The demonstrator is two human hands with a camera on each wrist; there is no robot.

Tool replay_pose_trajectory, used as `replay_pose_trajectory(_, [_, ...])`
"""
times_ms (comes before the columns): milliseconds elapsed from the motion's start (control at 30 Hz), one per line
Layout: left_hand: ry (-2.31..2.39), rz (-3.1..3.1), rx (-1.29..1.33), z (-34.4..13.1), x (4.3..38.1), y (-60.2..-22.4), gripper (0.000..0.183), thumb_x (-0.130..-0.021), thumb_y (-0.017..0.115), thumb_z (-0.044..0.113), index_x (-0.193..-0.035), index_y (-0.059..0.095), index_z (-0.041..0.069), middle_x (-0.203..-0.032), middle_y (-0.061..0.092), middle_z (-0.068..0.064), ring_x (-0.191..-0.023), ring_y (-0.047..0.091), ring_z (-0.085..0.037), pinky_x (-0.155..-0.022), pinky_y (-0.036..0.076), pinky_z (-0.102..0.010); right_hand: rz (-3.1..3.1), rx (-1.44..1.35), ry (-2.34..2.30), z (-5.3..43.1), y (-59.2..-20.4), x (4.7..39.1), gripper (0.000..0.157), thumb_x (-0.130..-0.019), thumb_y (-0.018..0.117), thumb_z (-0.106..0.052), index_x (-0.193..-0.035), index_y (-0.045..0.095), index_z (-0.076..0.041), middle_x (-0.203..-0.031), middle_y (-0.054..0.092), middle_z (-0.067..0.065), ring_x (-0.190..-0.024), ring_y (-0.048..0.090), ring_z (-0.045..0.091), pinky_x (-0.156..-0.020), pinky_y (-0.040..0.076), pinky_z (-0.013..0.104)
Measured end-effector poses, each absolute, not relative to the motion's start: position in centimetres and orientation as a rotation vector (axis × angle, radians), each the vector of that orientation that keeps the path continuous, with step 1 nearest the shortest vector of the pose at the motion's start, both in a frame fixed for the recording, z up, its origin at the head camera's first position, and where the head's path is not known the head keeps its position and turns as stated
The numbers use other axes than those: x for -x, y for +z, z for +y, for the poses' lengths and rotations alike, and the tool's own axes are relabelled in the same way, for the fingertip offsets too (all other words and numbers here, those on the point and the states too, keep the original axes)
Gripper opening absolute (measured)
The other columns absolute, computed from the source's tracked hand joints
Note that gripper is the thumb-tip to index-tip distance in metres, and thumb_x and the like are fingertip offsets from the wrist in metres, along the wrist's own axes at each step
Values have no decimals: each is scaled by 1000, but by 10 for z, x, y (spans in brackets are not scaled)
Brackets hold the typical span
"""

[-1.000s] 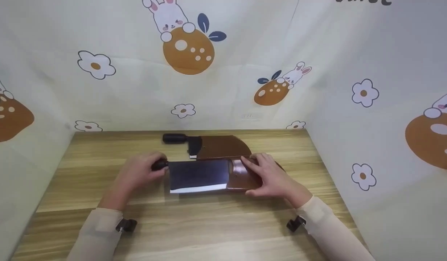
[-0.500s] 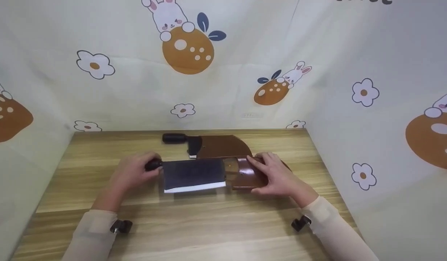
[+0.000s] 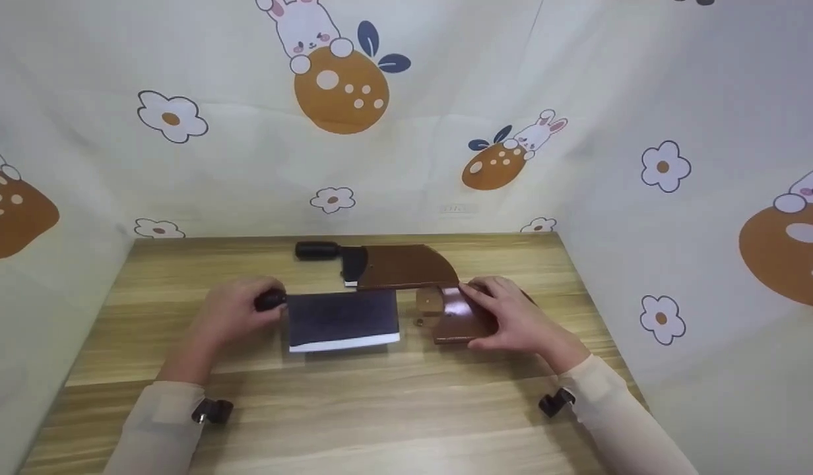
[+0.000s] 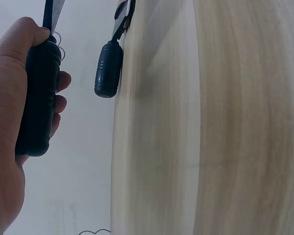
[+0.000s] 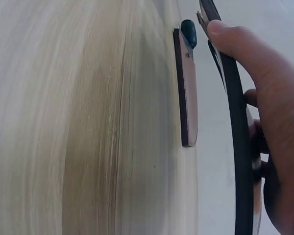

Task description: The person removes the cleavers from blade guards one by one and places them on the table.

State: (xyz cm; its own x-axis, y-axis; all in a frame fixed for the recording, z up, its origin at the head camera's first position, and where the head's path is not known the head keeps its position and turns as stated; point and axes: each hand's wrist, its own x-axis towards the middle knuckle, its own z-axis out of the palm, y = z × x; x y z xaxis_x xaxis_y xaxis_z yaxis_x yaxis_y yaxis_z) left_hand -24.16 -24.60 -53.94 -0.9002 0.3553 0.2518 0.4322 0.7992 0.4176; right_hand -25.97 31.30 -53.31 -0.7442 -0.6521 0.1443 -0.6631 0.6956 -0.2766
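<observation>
My left hand (image 3: 231, 315) grips the black handle of a cleaver (image 3: 342, 320), its broad dark blade bare with a bright edge toward me. In the left wrist view, fingers wrap the ribbed handle (image 4: 38, 98) and the thumb lies near the blade's base. A brown leather sheath (image 3: 460, 320) is held in my right hand (image 3: 522, 320), thumb on the near side and fingers on the far side. The sheath's open end, with a loose snap strap (image 3: 430, 302), faces the blade across a gap. The right wrist view shows the sheath edge-on; my palm hides its far end.
Behind lies a second cleaver in a brown sheath (image 3: 406, 266), its black handle (image 3: 317, 251) to the left. Both rest on a wood-grain table (image 3: 380, 409). Patterned cloth walls (image 3: 248, 178) rise at the table's back and sides.
The cleaver has slid left out of the sheath as my left hand moved left. My right hand has shifted slightly right with the sheath, and a gap has opened between them.
</observation>
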Motion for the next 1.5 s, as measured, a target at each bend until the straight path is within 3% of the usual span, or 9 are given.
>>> replay_pose_trajectory(567, [-719,-2922,553,-256,238,-542,33,-96,85,34,-123,77,17,-115,79,-11,-105,73,-38,-92,58,-64,-2951,-1036,454,327,-535,263,114,-79,94,-63,-171,43,-21,-167,46,17,-153,42,39,-126,35,61])
replay_pose_trajectory(933, [-696,-2963,522,-256,241,-556,31,-95,84,34,-122,78,22,-107,78,-5,-96,70,-30,-85,57,-58,-2973,-1045,441,332,-546,268,111,-79,93,-62,-169,48,-16,-163,51,16,-149,46,40,-124,36,63])
replay_pose_trajectory(1500, [-704,-2978,567,-253,254,-572,30,-96,83,36,-121,77,20,-107,77,-3,-97,70,-28,-88,58,-58,-3052,-1007,520,334,-561,272,112,-77,96,-60,-169,48,-19,-166,49,13,-151,44,38,-123,38,64])
